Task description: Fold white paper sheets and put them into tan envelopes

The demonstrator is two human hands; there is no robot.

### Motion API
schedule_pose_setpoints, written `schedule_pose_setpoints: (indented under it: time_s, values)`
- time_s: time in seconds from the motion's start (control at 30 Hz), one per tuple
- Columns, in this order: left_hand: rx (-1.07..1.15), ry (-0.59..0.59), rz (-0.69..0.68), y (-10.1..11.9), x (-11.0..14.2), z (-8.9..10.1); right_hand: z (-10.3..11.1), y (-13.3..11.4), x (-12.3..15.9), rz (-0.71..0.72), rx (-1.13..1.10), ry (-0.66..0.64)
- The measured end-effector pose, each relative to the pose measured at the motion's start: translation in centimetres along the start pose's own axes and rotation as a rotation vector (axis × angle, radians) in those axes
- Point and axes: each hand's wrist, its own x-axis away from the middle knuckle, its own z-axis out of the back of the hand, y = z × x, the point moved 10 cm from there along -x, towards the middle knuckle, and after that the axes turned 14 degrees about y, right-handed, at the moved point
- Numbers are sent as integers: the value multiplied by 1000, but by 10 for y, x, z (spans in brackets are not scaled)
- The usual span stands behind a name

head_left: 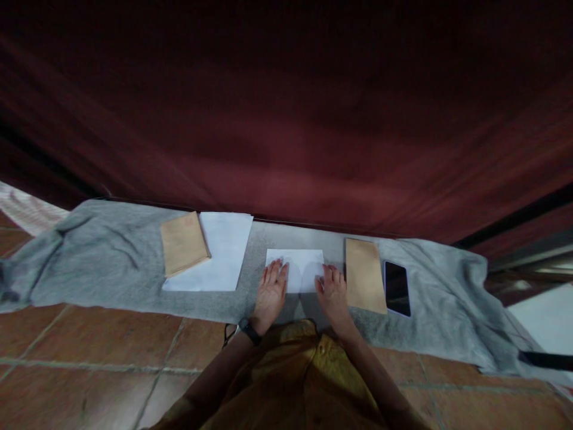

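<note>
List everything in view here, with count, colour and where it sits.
White sheet: one visible, white, centre of the cloth
Large paper: count unclear, white, left of the centre sheet
Left brown paper: small stack, count unclear, partly over the large paper
Right brown paper: count unclear, right of the centre sheet
Phone: one, dark screen, pale purple edge, right of the right brown paper
Cloth: one, grey, under all these
Backdrop: dark red, beyond the cloth
Tiles: several, reddish brown, below
Patterned item: one, whitish, far left
Pale item: one, far right
Watch: one, dark, left wrist
Garment: mustard, bottom centre
Left hand, right hand: fingers on the centre sheet
</note>
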Motion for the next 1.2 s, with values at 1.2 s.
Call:
schedule_pose_setpoints:
  time_s: [1.2]
  values:
    - [-96, 79, 188, -28, 15, -6, -17, -18, 13, 137, 173, 97]
